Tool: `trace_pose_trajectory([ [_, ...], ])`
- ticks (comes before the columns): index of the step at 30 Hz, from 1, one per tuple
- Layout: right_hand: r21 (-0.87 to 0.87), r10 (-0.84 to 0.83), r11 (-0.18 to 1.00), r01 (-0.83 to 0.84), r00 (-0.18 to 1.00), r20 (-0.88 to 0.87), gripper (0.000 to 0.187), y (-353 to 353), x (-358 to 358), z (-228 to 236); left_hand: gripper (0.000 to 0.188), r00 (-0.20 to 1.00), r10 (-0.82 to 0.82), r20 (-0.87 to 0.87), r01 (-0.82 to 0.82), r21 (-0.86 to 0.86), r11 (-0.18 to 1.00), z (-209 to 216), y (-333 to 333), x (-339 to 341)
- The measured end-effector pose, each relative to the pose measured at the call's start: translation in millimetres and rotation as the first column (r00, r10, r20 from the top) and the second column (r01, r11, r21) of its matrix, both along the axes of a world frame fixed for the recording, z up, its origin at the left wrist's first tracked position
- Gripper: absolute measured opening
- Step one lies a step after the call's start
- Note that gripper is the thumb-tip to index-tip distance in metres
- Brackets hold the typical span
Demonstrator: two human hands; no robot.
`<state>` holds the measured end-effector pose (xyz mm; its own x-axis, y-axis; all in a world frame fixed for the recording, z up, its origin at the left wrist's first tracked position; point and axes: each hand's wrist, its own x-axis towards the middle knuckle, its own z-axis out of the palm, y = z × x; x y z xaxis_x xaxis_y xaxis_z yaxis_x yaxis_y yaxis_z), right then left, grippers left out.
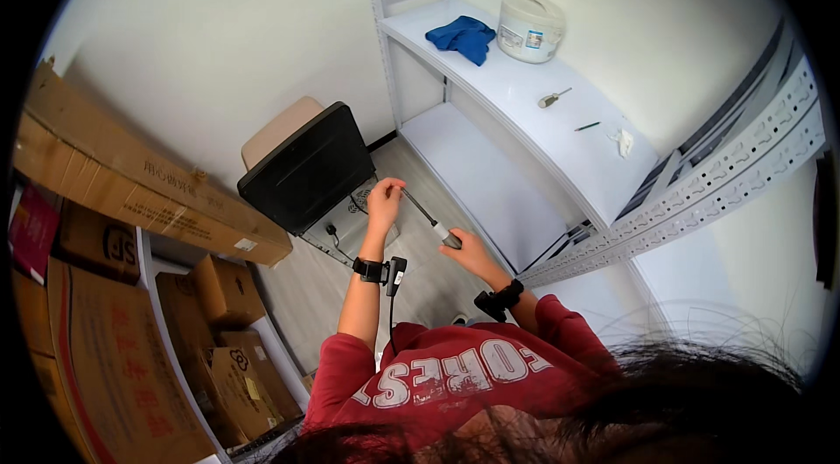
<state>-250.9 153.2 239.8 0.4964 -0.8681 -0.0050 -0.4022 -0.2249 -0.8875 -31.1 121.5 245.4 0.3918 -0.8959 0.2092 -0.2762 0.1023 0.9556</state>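
Note:
My right hand (466, 255) is wrapped around the grey-and-white handle of a long, dark-shafted tool that looks like a screwdriver (423, 211). The shaft points up and left, and its far end meets the fingers of my left hand (385, 200), which are closed on it. Just left of that hand stands a black flat panel (308, 168), like a monitor, above a light grey case (343, 232) with a cable plugged in. On the shelf (560, 136) to the right lie a smaller screwdriver (553, 99), a dark pen-like stick (587, 126) and a small white item (625, 144).
A blue cloth (464, 38) and a white lidded bucket (530, 28) sit at the shelf's far end. Perforated metal shelf posts (700, 210) rise on the right. Cardboard boxes (131, 359) fill the left shelving, with a long carton (149, 175) on top. A beige chair back (278, 129) shows behind the panel.

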Motion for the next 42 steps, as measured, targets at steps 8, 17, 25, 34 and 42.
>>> trace_pose_trajectory([
  [8,0.035,-0.047,0.998,0.050,0.996,-0.069,0.034,4.7,-4.2,2.4,0.009,1.000,0.009,0.021,-0.010,0.035,0.999,-11.3,-15.8,-7.9],
  [17,0.027,-0.084,0.996,0.085,0.996,-0.042,0.035,9.5,-11.6,-3.2,0.010,0.997,-0.066,-0.045,0.069,0.074,0.995,-20.9,-18.2,-15.2],
  [25,0.094,-0.092,0.991,0.099,0.993,-0.070,0.033,9.7,-11.1,-9.5,0.014,0.979,-0.126,-0.159,0.135,0.043,0.990,-33.4,-16.1,-10.5],
  [34,0.125,-0.064,0.990,0.069,0.997,-0.049,0.032,13.3,-14.6,2.4,0.017,0.956,-0.168,-0.241,0.183,0.043,0.982,-28.0,-8.5,-10.5],
  [42,0.082,0.004,0.997,0.002,0.997,-0.077,0.027,17.2,-15.2,8.3,0.013,0.993,-0.120,-0.021,0.121,0.124,0.985,-19.2,6.2,-11.6],
])
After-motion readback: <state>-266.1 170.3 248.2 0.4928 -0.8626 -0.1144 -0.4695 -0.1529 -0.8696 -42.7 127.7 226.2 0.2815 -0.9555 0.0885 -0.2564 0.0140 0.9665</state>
